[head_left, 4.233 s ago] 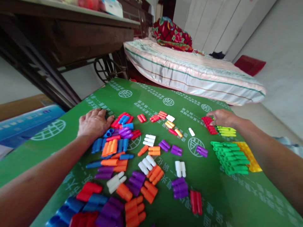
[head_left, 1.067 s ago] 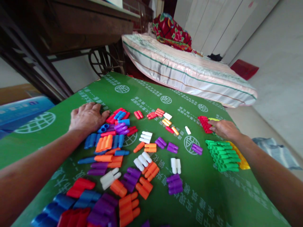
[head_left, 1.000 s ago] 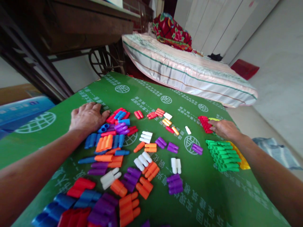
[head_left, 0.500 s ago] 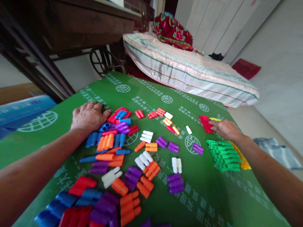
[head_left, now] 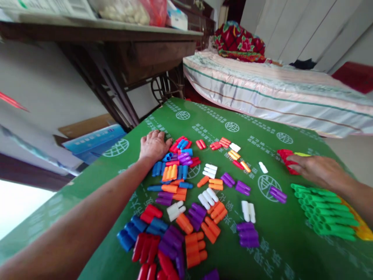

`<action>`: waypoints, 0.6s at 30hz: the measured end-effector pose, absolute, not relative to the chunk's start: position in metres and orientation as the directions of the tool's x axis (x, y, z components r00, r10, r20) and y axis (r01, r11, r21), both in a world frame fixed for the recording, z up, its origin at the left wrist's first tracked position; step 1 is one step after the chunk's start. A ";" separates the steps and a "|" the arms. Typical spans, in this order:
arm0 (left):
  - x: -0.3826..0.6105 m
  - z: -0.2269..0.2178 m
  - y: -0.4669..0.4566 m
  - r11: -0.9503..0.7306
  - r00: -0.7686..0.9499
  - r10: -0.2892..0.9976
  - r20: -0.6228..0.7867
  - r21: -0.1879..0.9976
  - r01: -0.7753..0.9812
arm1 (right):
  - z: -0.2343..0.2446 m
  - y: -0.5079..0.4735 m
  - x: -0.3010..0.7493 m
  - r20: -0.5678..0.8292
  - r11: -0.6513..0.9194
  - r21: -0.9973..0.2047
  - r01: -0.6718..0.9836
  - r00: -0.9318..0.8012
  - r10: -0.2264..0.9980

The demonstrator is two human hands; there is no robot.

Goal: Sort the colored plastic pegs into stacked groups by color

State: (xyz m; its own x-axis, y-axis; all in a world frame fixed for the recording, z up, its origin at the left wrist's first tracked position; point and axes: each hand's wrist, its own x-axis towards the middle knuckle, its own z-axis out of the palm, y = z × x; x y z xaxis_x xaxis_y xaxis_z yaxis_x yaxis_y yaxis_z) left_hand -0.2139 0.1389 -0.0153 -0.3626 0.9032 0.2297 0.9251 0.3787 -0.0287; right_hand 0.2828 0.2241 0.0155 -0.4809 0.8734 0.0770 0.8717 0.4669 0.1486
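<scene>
My left hand (head_left: 155, 145) lies flat on the green board (head_left: 204, 112), fingers spread, beside a mixed pile of red and blue bullet-shaped plastic pieces (head_left: 183, 143). At the right side, my right hand (head_left: 316, 168) has its fingers closed at a block of red plastic pieces (head_left: 285, 157); its fingertips are partly hidden. A yellow-green piece (head_left: 302, 154) shows just beyond those fingers. Nearer to me, under the right forearm, sits a stacked block of green plastic tubes (head_left: 326, 212) with yellow pieces (head_left: 363, 229) along its far side.
Loose purple pieces (head_left: 249, 234), orange pieces (head_left: 196, 249) and white pieces (head_left: 248, 212) are scattered over the board's middle and near part. A dark wooden table (head_left: 131, 58) stands at the back left. Behind the board is a bed (head_left: 262, 91) with a red flowered blanket (head_left: 240, 42).
The view has swung left, so everything appears further right. Both hands keep their places on the board, the left beside the pile and the right at the red block.
</scene>
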 end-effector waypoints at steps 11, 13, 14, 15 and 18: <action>-0.217 -0.020 0.137 0.378 -0.372 0.897 0.237 0.024 0.926 | 0.045 0.154 0.067 -0.120 0.801 -0.063 0.596 -0.801 0.587; -0.216 -0.020 0.136 0.378 -0.374 0.897 0.236 0.028 0.925 | 0.045 0.148 0.036 -0.130 0.813 -0.059 0.579 -0.812 0.568; -0.216 -0.019 0.135 0.380 -0.376 0.896 0.236 0.030 0.925 | 0.045 0.146 0.024 -0.133 0.820 -0.060 0.569 -0.819 0.558; -0.216 -0.019 0.135 0.381 -0.378 0.896 0.235 0.032 0.924 | 0.045 0.143 0.016 -0.131 0.830 -0.068 0.553 -0.830 0.542; -0.214 -0.018 0.134 0.385 -0.383 0.894 0.233 0.040 0.922 | 0.045 0.138 0.006 -0.128 0.867 -0.117 0.485 -0.873 0.471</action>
